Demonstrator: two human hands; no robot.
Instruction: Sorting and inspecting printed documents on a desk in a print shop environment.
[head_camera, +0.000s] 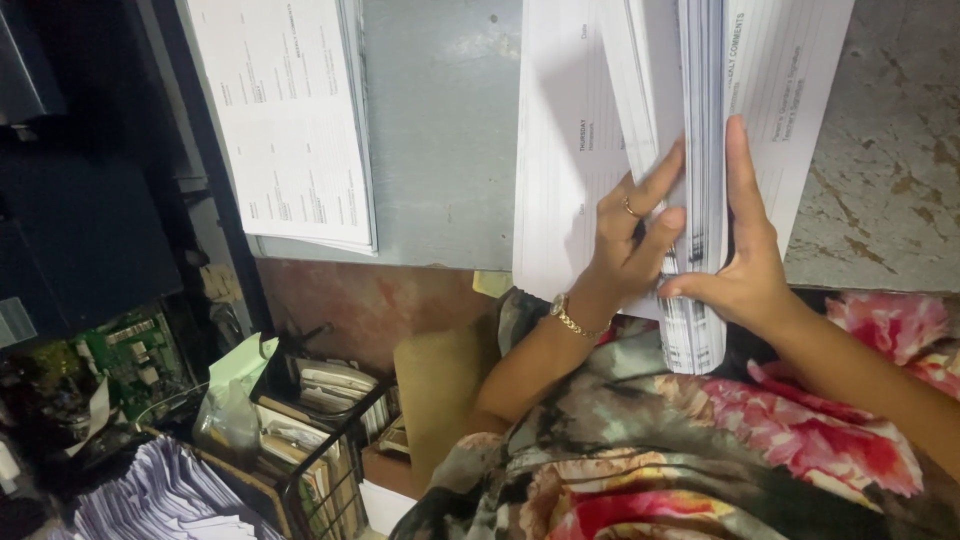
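**Squaring a thick stack of printed sheets at the edge of a grey table.**
Largest first: the grey table (440, 130) fills the upper middle of the frame, with a second pile of printed sheets (290, 115) lying at upper left. At upper right you hold the thick paper stack (700, 200) on edge, its lower end overhanging the table toward your lap. Your right hand (745, 270) clamps the stack's right face, thumb beneath; your left hand (630, 245), with ring and bracelet, presses spread fingers into the leaves on the left. The step appears to be separating or aligning leaves; the next move likely calls for firm pinch pressure so that no sheets slip. A wire rack (330, 440) of papers stands at lower left.
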